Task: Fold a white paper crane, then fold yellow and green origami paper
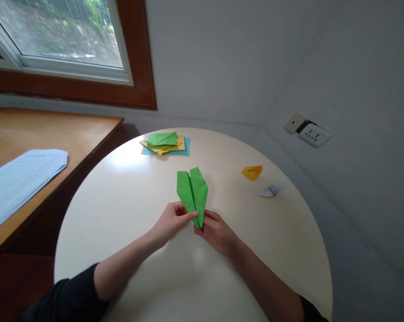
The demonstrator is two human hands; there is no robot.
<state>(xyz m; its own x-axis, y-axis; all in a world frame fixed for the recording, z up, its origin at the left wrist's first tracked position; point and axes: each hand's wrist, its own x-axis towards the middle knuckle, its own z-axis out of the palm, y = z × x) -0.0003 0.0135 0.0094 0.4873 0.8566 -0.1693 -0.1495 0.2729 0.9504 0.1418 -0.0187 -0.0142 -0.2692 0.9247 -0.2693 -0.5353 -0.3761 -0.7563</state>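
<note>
A folded sheet of green paper [199, 188] is held up over the round table, its narrow end toward me and its two wide flaps pointing away. A dark crease or gap runs down its middle. My left hand [171, 223] pinches the lower left part, with the thumb lying across the front and the other fingers behind. From the right, my right hand [219, 233] grips the narrow lower end; its fingertips are partly hidden behind the paper.
Coloured paper sheets [166, 147] lie piled at the table's far side. A folded yellow paper [253, 172] and a folded white paper [272, 190] rest on the right of the round white table [121, 210]. At left, papers [27, 179] lie on a wooden desk [77, 125].
</note>
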